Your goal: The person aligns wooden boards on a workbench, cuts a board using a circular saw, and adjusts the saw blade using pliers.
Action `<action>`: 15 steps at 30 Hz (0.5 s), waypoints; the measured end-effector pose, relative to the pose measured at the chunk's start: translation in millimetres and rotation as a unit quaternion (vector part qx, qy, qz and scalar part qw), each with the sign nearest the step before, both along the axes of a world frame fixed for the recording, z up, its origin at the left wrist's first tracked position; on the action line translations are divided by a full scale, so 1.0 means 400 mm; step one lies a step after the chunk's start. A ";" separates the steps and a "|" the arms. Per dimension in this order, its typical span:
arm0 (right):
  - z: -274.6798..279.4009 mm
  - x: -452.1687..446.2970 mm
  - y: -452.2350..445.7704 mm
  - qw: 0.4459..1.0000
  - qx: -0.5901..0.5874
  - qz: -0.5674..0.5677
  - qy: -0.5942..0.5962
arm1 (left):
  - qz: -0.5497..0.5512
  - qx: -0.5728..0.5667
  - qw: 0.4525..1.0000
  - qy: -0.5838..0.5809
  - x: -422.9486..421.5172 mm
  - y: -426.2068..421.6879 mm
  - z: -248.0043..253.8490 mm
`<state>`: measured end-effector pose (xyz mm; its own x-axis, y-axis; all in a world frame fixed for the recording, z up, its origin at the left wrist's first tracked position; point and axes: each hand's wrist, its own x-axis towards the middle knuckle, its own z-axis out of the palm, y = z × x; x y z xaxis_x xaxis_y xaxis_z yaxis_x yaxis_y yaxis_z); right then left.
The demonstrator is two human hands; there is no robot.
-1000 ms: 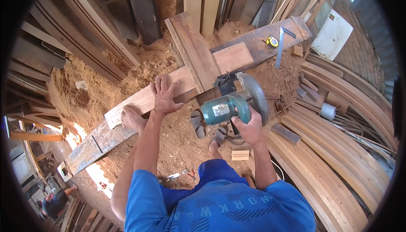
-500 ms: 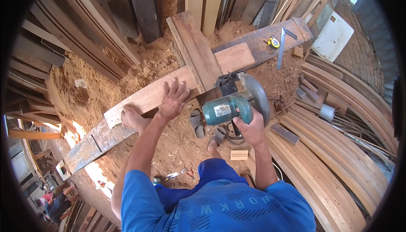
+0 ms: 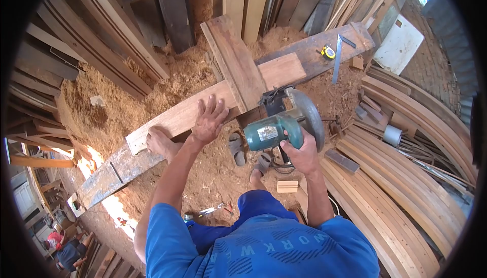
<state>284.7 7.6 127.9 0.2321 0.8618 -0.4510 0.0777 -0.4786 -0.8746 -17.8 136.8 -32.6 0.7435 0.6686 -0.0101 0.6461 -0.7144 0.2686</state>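
My right hand (image 3: 303, 152) is wrapped around the handle of a green circular saw (image 3: 271, 130). The saw's front sits by the near end of a wide wooden piece (image 3: 234, 65) that lies crosswise over a pale plank (image 3: 177, 112). Flat on that plank, fingers spread, rests my left hand (image 3: 209, 122). My bare foot (image 3: 161, 142) presses on the plank's left end. Beneath everything runs a long, worn bench board (image 3: 101, 174). The saw's body and guard hide the blade's contact with the wood.
A yellow tape measure (image 3: 327, 52) and a metal square (image 3: 337, 60) lie on the bench board's far end. Sandals (image 3: 236, 149), pliers (image 3: 225, 207) and a small grooved block (image 3: 287, 187) are on the sawdust-covered floor. Long curved timbers (image 3: 385, 187) are stacked at right. Another person (image 3: 71, 250) is at far left.
My hands, the saw and the planks keep almost the same place. The person in the background has shifted posture slightly.
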 end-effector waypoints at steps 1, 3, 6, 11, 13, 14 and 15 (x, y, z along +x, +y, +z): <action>-0.002 0.000 0.000 1.000 0.003 0.000 -0.004 | -0.001 -0.004 1.000 -0.009 -0.002 0.001 0.000; -0.011 -0.001 -0.002 1.000 0.007 0.000 -0.011 | -0.003 -0.012 1.000 -0.006 0.000 0.003 0.011; -0.018 0.000 -0.006 1.000 0.016 -0.004 -0.006 | -0.010 -0.027 0.999 0.014 0.009 0.008 0.031; 0.007 0.004 -0.017 0.999 -0.003 -0.045 0.027 | -0.018 0.003 1.000 0.016 0.000 0.007 0.002; 0.009 0.012 -0.030 0.998 0.006 -0.059 0.038 | -0.016 0.002 1.000 0.017 0.001 0.004 -0.002; 0.008 0.016 -0.034 0.997 0.009 -0.064 0.042 | -0.015 0.004 1.000 0.017 0.001 0.007 -0.002; 0.008 0.020 -0.036 0.997 0.012 -0.068 0.046 | -0.015 0.000 1.000 0.021 0.002 0.007 0.001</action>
